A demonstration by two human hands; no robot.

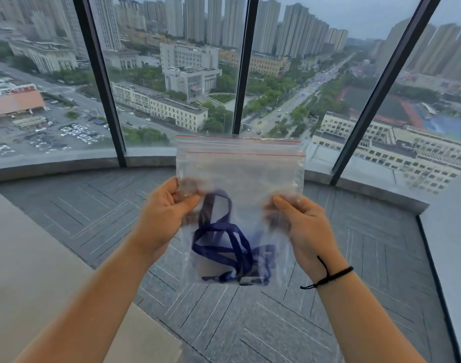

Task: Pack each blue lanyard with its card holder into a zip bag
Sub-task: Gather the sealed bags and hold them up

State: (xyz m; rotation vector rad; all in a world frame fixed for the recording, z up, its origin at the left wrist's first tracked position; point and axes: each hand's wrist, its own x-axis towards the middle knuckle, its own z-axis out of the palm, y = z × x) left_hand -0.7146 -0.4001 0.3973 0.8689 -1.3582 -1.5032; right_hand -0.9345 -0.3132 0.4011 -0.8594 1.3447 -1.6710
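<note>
A clear zip bag (239,174) with red seal lines along its top hangs upright in the air in front of me. A tangled blue lanyard (224,244) lies in its lower half, and a clear card holder (250,280) shows faintly at the bottom. My left hand (163,218) pinches the bag's left edge at mid height. My right hand (302,226) pinches the right edge at about the same height. The bag is blurred by motion. Whether the zip is sealed is hard to tell.
A pale table surface (27,258) runs along the left. A grey carpet-tile floor (250,323) lies below the bag. Tall windows with dark frames (243,66) stand ahead, and a white ledge (449,231) rises on the right.
</note>
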